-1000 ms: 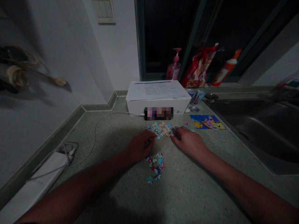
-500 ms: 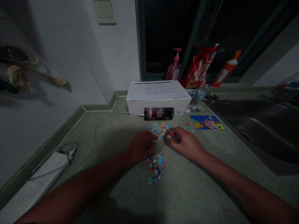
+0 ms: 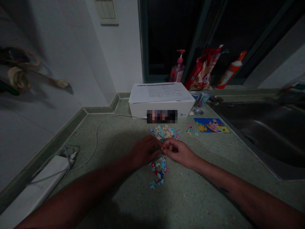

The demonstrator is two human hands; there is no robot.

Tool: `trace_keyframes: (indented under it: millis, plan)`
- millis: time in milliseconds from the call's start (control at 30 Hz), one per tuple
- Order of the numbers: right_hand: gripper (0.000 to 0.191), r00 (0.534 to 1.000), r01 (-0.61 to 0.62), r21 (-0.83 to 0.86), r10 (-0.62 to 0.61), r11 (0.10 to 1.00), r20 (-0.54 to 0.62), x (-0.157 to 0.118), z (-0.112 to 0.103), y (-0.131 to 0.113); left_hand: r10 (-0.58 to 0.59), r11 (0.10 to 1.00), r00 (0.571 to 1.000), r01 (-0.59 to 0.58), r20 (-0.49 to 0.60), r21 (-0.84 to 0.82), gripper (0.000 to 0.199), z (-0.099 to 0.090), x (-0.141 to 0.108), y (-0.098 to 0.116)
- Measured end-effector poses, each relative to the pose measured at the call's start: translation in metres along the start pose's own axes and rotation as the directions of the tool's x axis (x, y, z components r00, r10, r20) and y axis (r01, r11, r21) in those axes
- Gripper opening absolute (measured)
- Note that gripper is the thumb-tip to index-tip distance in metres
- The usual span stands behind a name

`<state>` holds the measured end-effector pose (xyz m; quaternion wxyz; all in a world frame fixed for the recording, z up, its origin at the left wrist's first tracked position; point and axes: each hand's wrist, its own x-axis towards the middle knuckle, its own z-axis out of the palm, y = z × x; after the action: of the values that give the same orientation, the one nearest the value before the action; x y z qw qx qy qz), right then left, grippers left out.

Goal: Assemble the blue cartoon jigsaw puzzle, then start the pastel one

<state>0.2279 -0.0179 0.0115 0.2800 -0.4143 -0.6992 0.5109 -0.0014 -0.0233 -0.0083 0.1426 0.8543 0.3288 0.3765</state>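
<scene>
While right hand [image 3: 178, 153] pinches jigsaw piece [image 3: 162, 148], its axis unclear, left hand [image 3: 145, 150] curled beside, hold unclear.

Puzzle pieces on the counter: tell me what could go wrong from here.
The left hand and right hand sit right beside the lower pile of puzzle pieces, so a wrist could brush it and scatter pieces. The small cluster of pieces lies fairly near the steel sink, so a knocked piece might drop in. The light is dim and the hands cast shadows, so similar pieces could be mistaken for each other.
</scene>
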Motion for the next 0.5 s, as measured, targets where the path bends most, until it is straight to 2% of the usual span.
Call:
trace_keyframes:
  millis: [167, 267, 400, 500]
  plan:
    - [0.021, 1.000, 0.011, 0.014, -0.012, 1.000, 0.020, 0.001, 0.002, 0.004, 0.040, 0.998, 0.999, -0.042, 0.031, 0.039, 0.009, -0.001, 0.000, 0.000]
    - [0.020, 0.999, 0.044, -0.010, -0.043, 0.999, 0.015, 0.000, 0.002, 0.005, 0.019, 1.000, 0.998, -0.020, 0.057, 0.022, 0.012, -0.004, 0.001, 0.004]
    - [0.017, 0.991, 0.111, -0.133, -0.119, 0.985, -0.053, -0.004, 0.001, 0.003, -0.065, 0.997, 0.992, 0.061, 0.112, 0.036, 0.016, -0.009, 0.004, 0.011]
    - [0.015, 0.980, 0.152, -0.229, -0.177, 0.961, -0.090, -0.006, 0.000, 0.000, -0.060, 0.997, 0.992, 0.055, 0.107, 0.050, 0.013, -0.007, 0.004, 0.010]
